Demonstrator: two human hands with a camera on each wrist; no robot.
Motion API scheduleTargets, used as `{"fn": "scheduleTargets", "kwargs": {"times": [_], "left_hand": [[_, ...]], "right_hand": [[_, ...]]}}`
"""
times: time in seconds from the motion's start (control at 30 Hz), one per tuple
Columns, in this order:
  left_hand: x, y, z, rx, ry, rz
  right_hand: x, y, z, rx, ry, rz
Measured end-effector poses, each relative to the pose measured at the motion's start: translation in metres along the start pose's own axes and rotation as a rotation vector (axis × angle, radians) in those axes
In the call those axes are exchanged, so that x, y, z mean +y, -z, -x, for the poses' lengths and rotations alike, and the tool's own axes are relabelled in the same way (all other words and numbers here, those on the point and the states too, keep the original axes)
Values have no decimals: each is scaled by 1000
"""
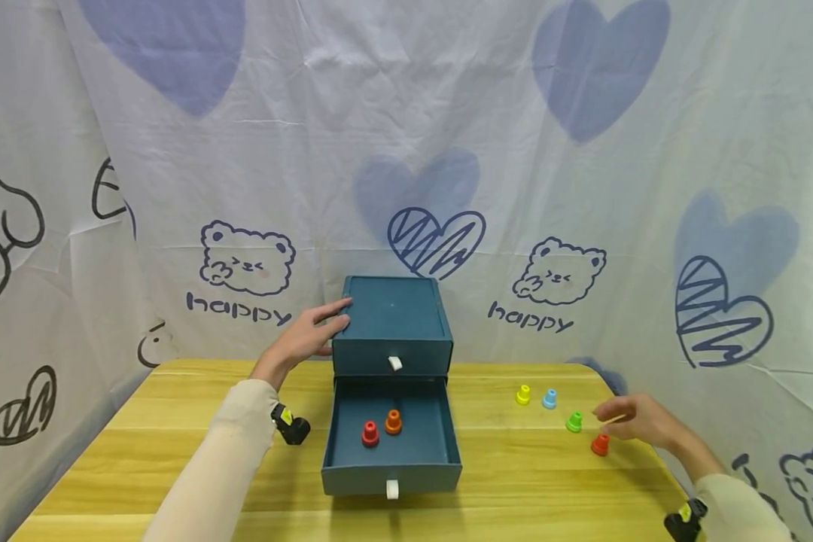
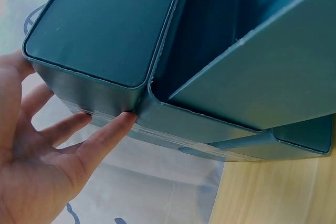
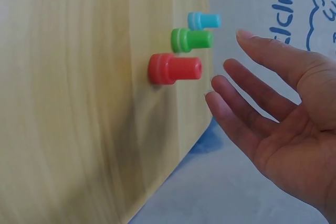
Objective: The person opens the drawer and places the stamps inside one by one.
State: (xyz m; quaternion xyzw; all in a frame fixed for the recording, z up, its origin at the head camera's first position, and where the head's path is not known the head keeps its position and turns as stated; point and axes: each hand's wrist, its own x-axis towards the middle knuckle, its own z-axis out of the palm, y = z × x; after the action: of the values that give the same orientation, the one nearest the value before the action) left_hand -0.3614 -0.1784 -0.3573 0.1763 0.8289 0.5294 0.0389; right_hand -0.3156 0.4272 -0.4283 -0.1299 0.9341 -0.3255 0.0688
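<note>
A dark teal two-drawer box (image 1: pixel 394 309) stands mid-table, its lower drawer (image 1: pixel 420 444) pulled out. Inside that drawer are a red peg (image 1: pixel 369 434) and an orange peg (image 1: pixel 393 422). My left hand (image 1: pixel 303 339) rests against the left side of the box, fingers fairly straight; the left wrist view shows fingertips (image 2: pixel 126 120) at its side wall. On the right, my right hand (image 1: pixel 640 421) hovers beside another red peg (image 1: pixel 600 445), holding nothing. In the right wrist view its fingers (image 3: pixel 226 109) are relaxed, apart from that upright red peg (image 3: pixel 176 68).
Beyond the red peg, a green peg (image 1: pixel 573 421), a light blue peg (image 1: pixel 549 399) and a yellow peg (image 1: pixel 523 394) stand in a slanting row on the wooden table (image 1: pixel 508 482). A white printed cloth (image 1: pixel 352 120) hangs behind. White tabs (image 1: pixel 392 489) stick out from the drawer fronts.
</note>
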Motion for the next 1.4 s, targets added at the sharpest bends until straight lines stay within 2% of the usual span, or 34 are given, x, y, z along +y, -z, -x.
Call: {"fn": "scheduleTargets", "kwargs": {"times": [0.2,0.33,0.6,0.9,1.0,1.17,1.23,1.4], "left_hand": [[-1,0,0,2,3,2],[-2,-1,0,2,7,5],[-5,-1,1,5,19,0],[-4,-2,2,2,19,2],[-3,-1,1,0,19,-3],[-1,3,-1,1,23,-6],[-1,4,-1,3,26,-5],[-1,2,-2,-5,22,1]], "right_hand": [[11,-5,1,5,-52,-14],[18,-7,3,-4,-51,-45],[33,-14,7,-30,11,-136],[38,-24,7,-23,-30,-131],[39,-26,7,-15,-61,-130],[33,-28,2,20,-168,-94],[32,-28,2,22,-177,-90],[35,-28,6,-1,-74,-114]]}}
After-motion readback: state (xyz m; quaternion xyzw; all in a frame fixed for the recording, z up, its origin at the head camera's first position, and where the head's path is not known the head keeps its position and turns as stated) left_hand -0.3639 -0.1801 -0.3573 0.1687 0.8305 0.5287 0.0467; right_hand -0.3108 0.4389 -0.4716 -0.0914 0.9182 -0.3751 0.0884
